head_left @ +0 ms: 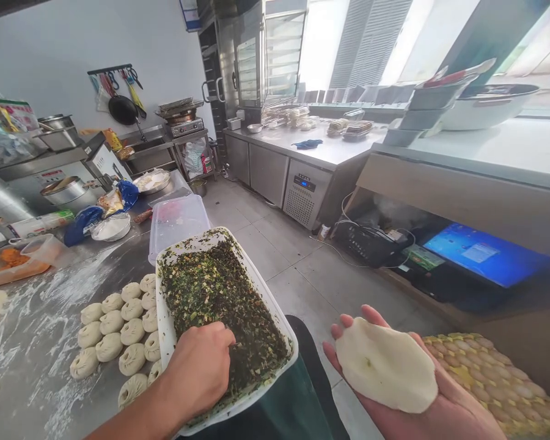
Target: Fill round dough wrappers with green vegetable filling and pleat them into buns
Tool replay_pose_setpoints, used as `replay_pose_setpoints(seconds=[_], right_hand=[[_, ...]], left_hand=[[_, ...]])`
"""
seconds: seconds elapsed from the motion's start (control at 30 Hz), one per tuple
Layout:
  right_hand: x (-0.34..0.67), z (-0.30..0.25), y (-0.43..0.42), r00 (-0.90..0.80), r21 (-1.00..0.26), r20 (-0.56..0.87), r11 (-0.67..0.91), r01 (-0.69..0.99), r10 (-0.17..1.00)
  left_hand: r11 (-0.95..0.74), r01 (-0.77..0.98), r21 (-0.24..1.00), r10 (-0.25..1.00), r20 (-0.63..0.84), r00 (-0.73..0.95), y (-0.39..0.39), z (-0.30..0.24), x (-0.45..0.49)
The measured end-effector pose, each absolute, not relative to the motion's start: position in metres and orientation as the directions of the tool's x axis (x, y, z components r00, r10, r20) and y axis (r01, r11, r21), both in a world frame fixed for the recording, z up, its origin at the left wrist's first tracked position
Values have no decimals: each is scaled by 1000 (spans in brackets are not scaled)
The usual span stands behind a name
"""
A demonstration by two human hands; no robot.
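My left hand is closed, knuckles up, down at the chopped green filling. Its fingertips are hidden, so what they hold cannot be made out. The filling lies in a white rectangular tub with bits stuck along its walls. On the upturned palm of my right hand rests a flat, oval dough wrapper, with a small green speck near its middle. The fingertips show past the wrapper's far edge. Several pleated buns stand in rows left of the tub, on the floured steel table.
A clear plastic lid lies behind the tub. Bowls of flour and a container of orange filling are farther left. Trays of eggs sit low at right. Beyond the tiled floor runs a steel counter.
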State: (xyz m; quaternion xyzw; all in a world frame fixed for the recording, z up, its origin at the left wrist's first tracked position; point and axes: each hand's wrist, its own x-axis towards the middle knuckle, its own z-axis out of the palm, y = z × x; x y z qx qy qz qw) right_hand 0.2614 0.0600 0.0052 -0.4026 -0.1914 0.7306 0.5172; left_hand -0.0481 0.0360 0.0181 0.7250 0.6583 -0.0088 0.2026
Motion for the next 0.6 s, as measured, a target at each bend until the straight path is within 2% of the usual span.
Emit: replay_pose_setpoints(seconds=[0.1,0.17,0.3,0.43,0.6], right_hand=[[257,10,65,-36,-473,-592,-383,-793,805],[251,18,68,23,-414,-660,-338,-845,751],[241,31,74,124,-433,-709,-289,-854,695],[232,40,76,217,-454,-755,-253,-855,619],[214,56,81,231,-491,-724,-250,-834,650]], left_hand=[[-34,936,350,947,-287,142,36,24,-45],[-20,914,405,944,-294,151,35,29,-43],[36,851,524,934,-321,158,33,35,-43],[177,764,621,914,-391,106,29,27,-50],[432,570,699,826,-560,61,23,3,-66]])
